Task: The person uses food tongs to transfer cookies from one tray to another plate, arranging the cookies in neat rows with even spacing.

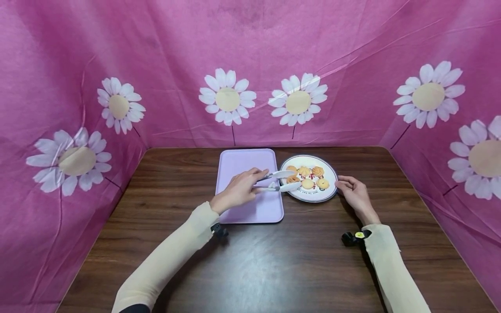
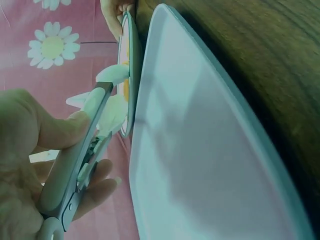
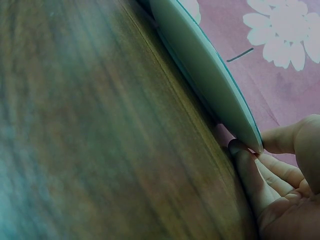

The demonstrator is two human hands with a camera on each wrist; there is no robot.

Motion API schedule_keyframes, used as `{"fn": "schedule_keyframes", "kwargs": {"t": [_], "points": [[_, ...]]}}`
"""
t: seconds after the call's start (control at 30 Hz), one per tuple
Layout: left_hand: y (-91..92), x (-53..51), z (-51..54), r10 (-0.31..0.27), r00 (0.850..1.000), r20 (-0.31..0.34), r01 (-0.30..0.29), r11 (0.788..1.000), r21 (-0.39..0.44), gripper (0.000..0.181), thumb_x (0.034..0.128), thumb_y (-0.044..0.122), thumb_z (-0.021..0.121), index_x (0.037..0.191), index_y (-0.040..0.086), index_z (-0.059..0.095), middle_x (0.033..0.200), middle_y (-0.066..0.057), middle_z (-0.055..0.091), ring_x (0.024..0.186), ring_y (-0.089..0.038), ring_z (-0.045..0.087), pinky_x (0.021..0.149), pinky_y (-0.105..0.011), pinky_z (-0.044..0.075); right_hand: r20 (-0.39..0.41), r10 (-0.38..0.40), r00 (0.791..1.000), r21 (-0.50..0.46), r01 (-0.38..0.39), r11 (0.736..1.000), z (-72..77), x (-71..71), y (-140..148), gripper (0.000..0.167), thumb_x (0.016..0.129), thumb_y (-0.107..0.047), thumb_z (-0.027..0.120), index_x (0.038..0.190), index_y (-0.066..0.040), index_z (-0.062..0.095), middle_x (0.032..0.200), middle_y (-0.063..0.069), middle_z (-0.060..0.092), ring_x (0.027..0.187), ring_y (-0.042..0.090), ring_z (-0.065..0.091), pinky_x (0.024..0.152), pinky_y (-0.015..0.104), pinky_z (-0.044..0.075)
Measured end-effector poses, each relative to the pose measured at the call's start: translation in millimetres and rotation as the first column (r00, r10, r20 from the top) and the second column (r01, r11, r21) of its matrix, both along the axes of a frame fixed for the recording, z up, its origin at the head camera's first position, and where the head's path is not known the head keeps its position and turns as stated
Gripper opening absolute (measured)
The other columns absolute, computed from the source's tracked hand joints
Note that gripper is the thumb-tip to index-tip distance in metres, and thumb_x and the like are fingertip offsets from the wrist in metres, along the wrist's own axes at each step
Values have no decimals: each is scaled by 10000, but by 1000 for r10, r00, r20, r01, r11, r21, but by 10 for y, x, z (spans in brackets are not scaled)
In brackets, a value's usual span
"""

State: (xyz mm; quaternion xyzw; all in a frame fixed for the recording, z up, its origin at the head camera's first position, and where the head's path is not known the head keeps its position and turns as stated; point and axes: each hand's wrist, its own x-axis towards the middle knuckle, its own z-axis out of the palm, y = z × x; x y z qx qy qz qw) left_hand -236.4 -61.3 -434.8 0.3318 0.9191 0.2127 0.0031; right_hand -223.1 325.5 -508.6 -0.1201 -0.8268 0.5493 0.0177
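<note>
In the head view my left hand (image 1: 240,188) holds a pair of tongs (image 2: 75,155) with pale, broad tips. The tongs are spread apart, and their tips reach over the left side of a white oval plate (image 1: 291,192). Several golden cookies (image 1: 307,183) of different shapes lie on that plate; the tips partly cover those on the left. At the plate's right rim, my right hand (image 1: 354,193) pinches the edge between thumb and fingers, as the right wrist view also shows. Beneath my left hand lies a lilac rectangular tray (image 1: 246,160), with no cookie visible on it.
The brown wooden table (image 1: 289,269) carries the tray and plate side by side near its far edge. Pink fabric (image 1: 262,39) printed with white daisies stands behind and at both sides of the table.
</note>
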Motion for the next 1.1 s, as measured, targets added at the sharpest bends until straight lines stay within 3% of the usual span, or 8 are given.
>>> {"fn": "schedule_keyframes", "kwargs": {"t": [0.3, 0.5, 0.77, 1.1], "points": [[69, -56, 142, -8, 1000, 28, 9, 999, -49, 656, 900, 44, 723, 1526, 121, 543, 1336, -83, 678, 1137, -271, 673, 886, -488, 573, 16, -3, 1000, 21, 3, 1000, 7, -17, -27, 510, 1061, -289, 591, 1463, 22, 544, 1308, 109, 673, 918, -184, 576, 816, 57, 515], [89, -89, 172, -9, 1000, 29, 11, 997, -77, 659, 900, 62, 729, 1529, 123, 541, 1310, -80, 684, 1055, -261, 663, 848, -478, 574, 8, 0, 1000, 24, -1, 1000, 5, -20, -27, 511, 1061, -295, 593, 1460, 20, 549, 1280, 82, 680, 919, -186, 578, 815, 58, 517], [84, -86, 174, -5, 999, 40, 8, 997, -80, 672, 909, 71, 727, 1545, 125, 519, 1336, -78, 672, 1088, -260, 664, 868, -478, 574, 18, 3, 1000, 32, -3, 999, 1, -11, -30, 521, 1064, -311, 587, 1468, 14, 544, 1381, 191, 637, 922, -188, 572, 814, 56, 515], [-29, -53, 88, 2, 999, 50, -2, 1000, 0, 674, 949, 135, 742, 1571, 134, 482, 1415, -73, 632, 1189, -266, 653, 954, -466, 551, 15, -3, 1000, 24, 2, 1000, -9, -12, -10, 523, 1060, -306, 594, 1468, 17, 543, 1297, 77, 674, 924, -185, 578, 817, 61, 519]]}}
